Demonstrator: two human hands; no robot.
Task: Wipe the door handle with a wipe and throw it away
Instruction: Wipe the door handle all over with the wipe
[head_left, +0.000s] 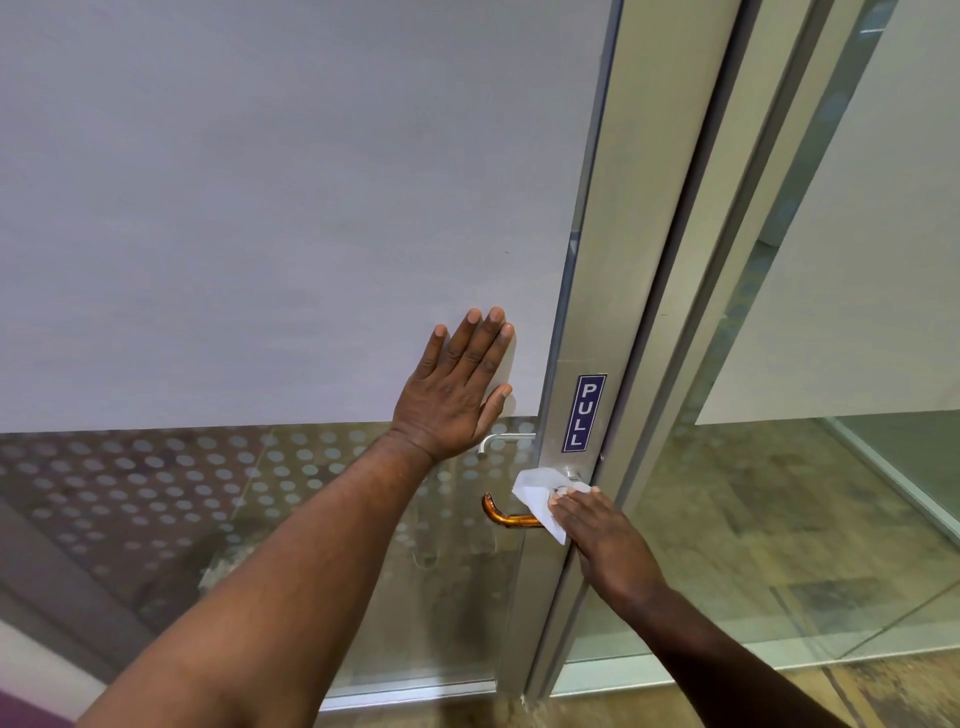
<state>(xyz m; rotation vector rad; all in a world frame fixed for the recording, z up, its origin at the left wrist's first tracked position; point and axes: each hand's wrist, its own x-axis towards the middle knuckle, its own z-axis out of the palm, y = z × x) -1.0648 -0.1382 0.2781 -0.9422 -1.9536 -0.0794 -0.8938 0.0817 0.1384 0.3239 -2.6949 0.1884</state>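
A lever door handle (500, 514) sticks out from the metal door stile; its free end curves up and glows orange-brown. A white wipe (537, 499) is wrapped over the handle's base near the stile. My right hand (602, 540) presses the wipe against the handle from below right, fingers closed over it. My left hand (460, 389) lies flat with fingers spread on the frosted glass of the door, just above and left of the handle, holding nothing.
The glass door (260, 208) has frosted film above and a dotted band below. A blue PULL sign (584, 413) sits on the aluminium stile (613, 260). A second handle (501, 441) shows through the glass on the far side. A fixed glass panel (831, 467) stands to the right.
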